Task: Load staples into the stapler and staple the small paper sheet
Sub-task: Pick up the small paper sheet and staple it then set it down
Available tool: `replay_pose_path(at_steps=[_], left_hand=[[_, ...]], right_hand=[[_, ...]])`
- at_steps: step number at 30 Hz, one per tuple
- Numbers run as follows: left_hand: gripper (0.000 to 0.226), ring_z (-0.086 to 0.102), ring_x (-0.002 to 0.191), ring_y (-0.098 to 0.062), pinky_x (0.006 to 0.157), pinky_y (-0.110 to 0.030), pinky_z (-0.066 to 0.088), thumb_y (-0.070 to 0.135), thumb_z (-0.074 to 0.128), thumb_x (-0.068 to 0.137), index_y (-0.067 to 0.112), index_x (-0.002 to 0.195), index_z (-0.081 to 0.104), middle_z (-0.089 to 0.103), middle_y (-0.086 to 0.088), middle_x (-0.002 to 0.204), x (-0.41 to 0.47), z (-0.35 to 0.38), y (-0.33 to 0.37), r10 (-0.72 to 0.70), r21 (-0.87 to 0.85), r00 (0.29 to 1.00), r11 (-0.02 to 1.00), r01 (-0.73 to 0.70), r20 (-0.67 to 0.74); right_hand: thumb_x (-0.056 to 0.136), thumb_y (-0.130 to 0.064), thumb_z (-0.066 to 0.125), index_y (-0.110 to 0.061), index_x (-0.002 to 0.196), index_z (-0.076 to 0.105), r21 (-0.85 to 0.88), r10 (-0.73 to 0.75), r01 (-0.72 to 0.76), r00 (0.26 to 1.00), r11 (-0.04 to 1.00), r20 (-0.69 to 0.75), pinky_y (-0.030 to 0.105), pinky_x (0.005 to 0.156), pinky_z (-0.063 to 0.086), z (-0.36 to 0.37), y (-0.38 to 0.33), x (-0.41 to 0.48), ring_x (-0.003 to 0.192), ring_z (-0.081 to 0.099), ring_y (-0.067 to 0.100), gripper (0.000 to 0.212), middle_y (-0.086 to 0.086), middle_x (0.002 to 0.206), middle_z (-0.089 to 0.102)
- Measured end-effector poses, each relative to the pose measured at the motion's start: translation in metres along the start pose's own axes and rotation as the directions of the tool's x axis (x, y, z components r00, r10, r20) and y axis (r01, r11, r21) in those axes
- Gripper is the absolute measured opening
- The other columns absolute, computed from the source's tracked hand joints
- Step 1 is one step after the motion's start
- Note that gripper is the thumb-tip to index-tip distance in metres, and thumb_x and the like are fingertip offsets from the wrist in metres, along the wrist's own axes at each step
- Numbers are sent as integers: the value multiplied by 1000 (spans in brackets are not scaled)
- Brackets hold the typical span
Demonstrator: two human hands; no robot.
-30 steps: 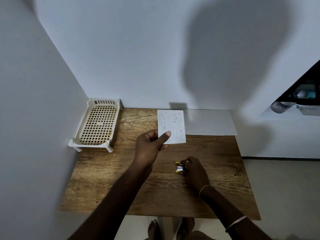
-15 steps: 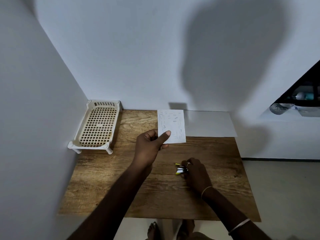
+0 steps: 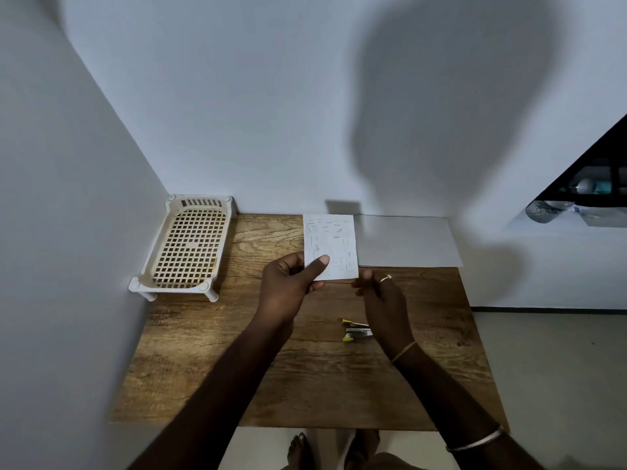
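Observation:
My left hand point(image 3: 288, 286) holds the small paper sheet point(image 3: 334, 240) upright above the wooden table point(image 3: 237, 368), thumb pressed on its lower left corner. The sheet is white with several staple marks along its borders. My right hand point(image 3: 381, 296) is raised just below the sheet's lower right corner, fingers curled close together; whether it touches the paper is unclear. The small yellow and metal stapler point(image 3: 354, 330) lies on the table below the right hand, apart from it.
A cream plastic lattice rack point(image 3: 185, 249) stands at the table's back left against the wall. A larger white sheet point(image 3: 407, 240) lies flat at the back right. Walls close in behind and on the left. My bare feet point(image 3: 298, 449) show past the front edge.
My right hand has let go of the stapler and risen toward the lower right corner of the sheet. The stapler stays on the table. The left hand keeps the sheet in place.

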State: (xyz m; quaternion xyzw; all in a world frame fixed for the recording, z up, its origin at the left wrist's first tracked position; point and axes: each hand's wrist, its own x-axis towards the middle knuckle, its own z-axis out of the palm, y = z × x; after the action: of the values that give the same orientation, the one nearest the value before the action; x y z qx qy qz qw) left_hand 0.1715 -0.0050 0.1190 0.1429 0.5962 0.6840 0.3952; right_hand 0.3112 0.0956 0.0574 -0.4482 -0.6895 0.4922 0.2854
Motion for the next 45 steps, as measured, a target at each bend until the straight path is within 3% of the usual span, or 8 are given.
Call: replay_pose_path(at_steps=[3,7,14,20,24,28,34,45], left_hand=[[20,75,104,-25,80,-29,61,17,76,91,2,104,77,80,-8,104,2,-1,-3,-12,14,1000,1000,12,0],[16,77,100,-22,75,-26,60,19,77,90,6,100,78,80,-6,103,9,-6,-10,-46,0,999,999,46,-15],[18,78,91,-23,69,-26,60,17,80,88,2,98,78,80,-11,96,30,-14,-39,-115,31,992,993,117,-60],[18,78,89,-23,67,-26,61,12,78,88,0,101,78,80,-12,96,59,-23,-72,-195,117,972,970,211,-134],[19,78,78,-14,59,-21,58,10,80,87,1,103,77,80,-13,97,79,-25,-96,-210,201,961,948,245,-181],[27,77,86,-21,75,-39,64,18,83,84,7,108,78,80,-7,97,97,-27,-119,-173,379,954,889,258,-243],[27,73,83,-8,78,-28,58,30,84,81,14,102,80,80,1,95,106,-28,-130,-9,663,970,729,172,-242],[24,63,73,-2,63,-23,46,36,84,75,25,85,64,68,11,79,109,-30,-140,78,797,967,585,152,-241]], right_hand=[[100,-54,47,-19,94,77,143,55,-61,997,988,47,20,61,50,-1,-27,11,67,68,9,47,5,76,73],[93,-60,57,-3,87,73,179,56,-66,996,982,63,30,63,47,2,-29,18,58,62,11,59,12,64,69],[92,-33,72,-17,77,77,188,28,-43,996,981,82,16,56,50,14,-4,27,55,65,7,23,-3,68,73],[89,-35,72,-12,72,73,1,199,-200,978,980,58,34,65,53,32,32,49,67,69,19,29,4,69,72],[88,-39,73,-15,60,63,-156,261,-253,965,955,34,27,59,41,42,54,63,65,61,10,38,-2,64,64],[88,-40,70,-12,68,69,-259,318,-296,947,919,46,31,66,47,49,68,73,74,64,16,34,-1,69,67],[90,-46,63,-17,83,75,-446,303,-232,948,864,93,40,84,55,53,76,81,89,68,22,32,1,88,73],[90,-52,57,-26,78,61,-693,243,-84,961,716,135,43,96,43,53,72,84,87,66,18,30,-7,80,68]])
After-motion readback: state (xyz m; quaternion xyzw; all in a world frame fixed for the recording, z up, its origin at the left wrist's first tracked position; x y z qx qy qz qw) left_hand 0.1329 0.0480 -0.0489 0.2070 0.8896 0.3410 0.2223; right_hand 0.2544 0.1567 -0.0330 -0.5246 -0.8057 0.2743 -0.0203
